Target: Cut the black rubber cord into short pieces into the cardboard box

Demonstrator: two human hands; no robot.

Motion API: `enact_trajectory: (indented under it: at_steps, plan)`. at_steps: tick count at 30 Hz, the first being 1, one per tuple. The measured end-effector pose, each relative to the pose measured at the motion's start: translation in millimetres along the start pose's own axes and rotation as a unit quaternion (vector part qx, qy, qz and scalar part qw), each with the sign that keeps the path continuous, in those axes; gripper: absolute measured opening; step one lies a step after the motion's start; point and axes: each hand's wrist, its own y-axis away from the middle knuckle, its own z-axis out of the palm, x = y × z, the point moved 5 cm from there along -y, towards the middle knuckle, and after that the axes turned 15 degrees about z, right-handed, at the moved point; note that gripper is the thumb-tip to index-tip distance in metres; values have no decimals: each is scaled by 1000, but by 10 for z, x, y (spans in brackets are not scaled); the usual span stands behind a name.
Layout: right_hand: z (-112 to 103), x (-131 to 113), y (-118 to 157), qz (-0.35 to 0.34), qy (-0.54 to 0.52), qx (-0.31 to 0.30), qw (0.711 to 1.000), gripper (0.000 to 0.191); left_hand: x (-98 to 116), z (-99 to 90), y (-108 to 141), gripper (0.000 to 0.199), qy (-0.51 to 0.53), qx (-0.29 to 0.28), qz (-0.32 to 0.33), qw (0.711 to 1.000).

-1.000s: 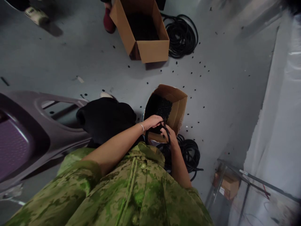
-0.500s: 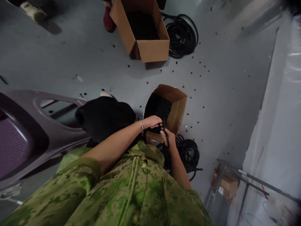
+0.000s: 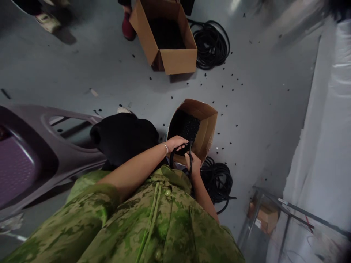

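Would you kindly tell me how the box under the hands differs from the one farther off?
The near box looks bowed; the far box is straighter-sided. The far box has flaps turned outward; the near box shows none. Both are open brown cardboard, with dark contents.

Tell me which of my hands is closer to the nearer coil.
Right. Your right hand is at the near box's edge, beside that coil; your left hand is farther off, over the box's opening.

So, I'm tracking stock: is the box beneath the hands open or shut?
Open: the box has no cover across its top, and small black pieces show inside.
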Motion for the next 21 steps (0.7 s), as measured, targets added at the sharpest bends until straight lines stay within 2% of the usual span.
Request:
enact_trajectory:
  at_steps: [6,9,14,21]
  plan:
    - [-29,-33,-21,34,-29,-27,999,51,29,-28,-16,27,-7,20,44,999]
    - [-12,-70,-33,53,-75,-85,992,54,37,-44,-31,27,-21,22,52,998]
    - [-22,-129,-96,96,-170,-174,965,58,50,-17,-45,28,-47,1,64,997]
    - [-80,-214,-216,91,-161,-172,968,53,33,-6,-68,27,-94,-6,91,991]
